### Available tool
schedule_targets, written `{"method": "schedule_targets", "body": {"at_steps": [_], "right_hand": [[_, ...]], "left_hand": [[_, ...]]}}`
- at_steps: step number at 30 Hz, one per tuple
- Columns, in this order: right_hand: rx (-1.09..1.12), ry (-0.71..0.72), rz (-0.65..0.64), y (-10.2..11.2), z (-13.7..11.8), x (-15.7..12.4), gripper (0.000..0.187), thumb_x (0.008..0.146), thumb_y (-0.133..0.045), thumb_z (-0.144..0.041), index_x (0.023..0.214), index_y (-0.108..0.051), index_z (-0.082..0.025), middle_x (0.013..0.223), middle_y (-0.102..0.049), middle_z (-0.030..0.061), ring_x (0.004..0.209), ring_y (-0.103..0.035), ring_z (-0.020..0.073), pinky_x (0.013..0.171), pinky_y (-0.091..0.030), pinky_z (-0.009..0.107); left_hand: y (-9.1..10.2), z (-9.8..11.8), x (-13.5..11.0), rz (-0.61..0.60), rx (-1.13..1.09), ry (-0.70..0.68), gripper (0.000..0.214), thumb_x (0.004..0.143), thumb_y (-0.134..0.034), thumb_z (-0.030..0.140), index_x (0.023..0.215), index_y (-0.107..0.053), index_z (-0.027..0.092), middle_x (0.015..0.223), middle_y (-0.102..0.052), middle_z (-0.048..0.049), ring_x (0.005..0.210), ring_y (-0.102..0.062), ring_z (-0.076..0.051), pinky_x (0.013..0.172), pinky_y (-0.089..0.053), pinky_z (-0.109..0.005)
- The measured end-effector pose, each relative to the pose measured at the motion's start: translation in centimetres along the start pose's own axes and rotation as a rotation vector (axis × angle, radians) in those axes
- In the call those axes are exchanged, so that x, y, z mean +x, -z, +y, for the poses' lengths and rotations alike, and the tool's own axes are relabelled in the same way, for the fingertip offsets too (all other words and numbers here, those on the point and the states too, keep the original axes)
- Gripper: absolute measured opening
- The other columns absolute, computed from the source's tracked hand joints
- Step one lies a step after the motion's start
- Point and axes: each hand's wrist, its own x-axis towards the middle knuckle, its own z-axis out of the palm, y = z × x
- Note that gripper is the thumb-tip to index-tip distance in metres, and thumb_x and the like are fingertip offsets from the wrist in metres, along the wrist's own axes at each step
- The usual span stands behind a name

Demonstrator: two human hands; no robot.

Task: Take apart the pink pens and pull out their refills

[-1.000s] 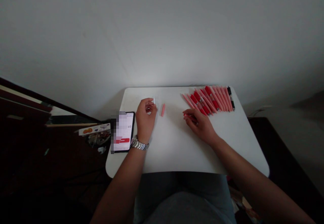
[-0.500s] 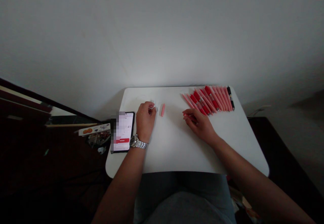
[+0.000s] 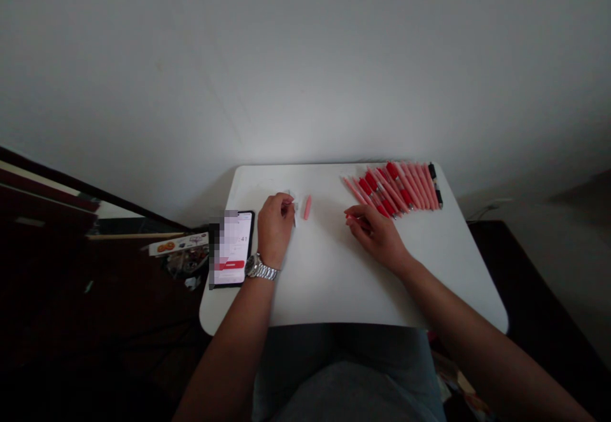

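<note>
My left hand (image 3: 275,226), with a metal watch at its wrist, is closed with thumb and fingers pinched together. Small whitish pieces (image 3: 295,206) lie or show at its fingertips; what exactly it grips is too small to tell. Just to the right, a short pink pen barrel (image 3: 307,207) lies on the white table (image 3: 329,282), apart from both hands. My right hand (image 3: 375,233) is closed with its fingertips around a small pinkish-red pen part, mostly hidden. Several pink and red pens (image 3: 405,186) lie side by side behind it.
A phone (image 3: 233,250) with a lit screen lies at the table's left edge, beside my left wrist. A black pen (image 3: 435,185) ends the row on the right. The wall (image 3: 305,78) rises behind the table. Small items (image 3: 184,260) sit lower down, left of the table.
My left fingers have shifted very slightly, and the whitish pieces at their tips have changed position. The right hand and the pens look the same.
</note>
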Motion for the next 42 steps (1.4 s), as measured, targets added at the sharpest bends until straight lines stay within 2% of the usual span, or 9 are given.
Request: {"method": "schedule_targets", "body": {"at_steps": [5, 20, 26, 31, 42], "right_hand": [[0.023, -0.011, -0.003, 0.0, -0.04, -0.02, 0.02, 0.1, -0.055, -0.036, 0.114, -0.061, -0.023, 0.101, -0.071, 0.0074, 0.076, -0.067, 0.0151, 0.068, -0.056, 0.027], [-0.006, 0.005, -0.002, -0.02, 0.04, 0.0, 0.018, 0.1, -0.055, -0.035, 0.113, -0.061, -0.023, 0.099, -0.072, 0.0067, 0.073, -0.067, 0.015, 0.064, -0.055, 0.028], [0.008, 0.0, -0.004, -0.05, 0.02, 0.03, 0.018, 0.1, -0.055, -0.034, 0.113, -0.061, -0.023, 0.102, -0.072, 0.0072, 0.076, -0.068, 0.0153, 0.067, -0.056, 0.028], [0.015, -0.003, -0.007, -0.02, -0.04, 0.02, 0.018, 0.1, -0.055, -0.034, 0.113, -0.06, -0.023, 0.102, -0.071, 0.0075, 0.077, -0.068, 0.0151, 0.068, -0.057, 0.027], [0.017, 0.007, -0.012, 0.0, 0.26, -0.07, 0.019, 0.098, -0.055, -0.026, 0.115, -0.06, -0.022, 0.102, -0.071, 0.0072, 0.079, -0.067, 0.0154, 0.069, -0.056, 0.027]], "left_hand": [[-0.07, -0.22, -0.08, -0.028, 0.001, -0.017, 0.015, 0.089, -0.058, 0.013, 0.098, -0.067, 0.021, 0.094, -0.069, -0.006, 0.086, -0.066, -0.022, 0.081, -0.052, -0.036], [-0.34, -0.14, -0.3, -0.05, -0.012, -0.042, 0.019, 0.088, -0.059, 0.011, 0.101, -0.069, 0.022, 0.099, -0.072, -0.0059, 0.089, -0.067, -0.022, 0.085, -0.052, -0.037], [-0.52, -0.07, -0.44, -0.085, 0.044, -0.053, 0.024, 0.089, -0.06, 0.012, 0.109, -0.068, 0.023, 0.104, -0.072, -0.0058, 0.09, -0.066, -0.022, 0.084, -0.051, -0.037], [-0.62, -0.04, -0.42, -0.095, 0.059, -0.081, 0.026, 0.088, -0.058, 0.01, 0.109, -0.067, 0.024, 0.105, -0.072, -0.0059, 0.092, -0.065, -0.023, 0.087, -0.05, -0.038], [-0.37, 0.25, -0.47, -0.096, 0.061, -0.039, 0.025, 0.092, -0.055, 0.01, 0.111, -0.066, 0.023, 0.107, -0.072, -0.0045, 0.092, -0.067, -0.02, 0.086, -0.052, -0.034]]}}
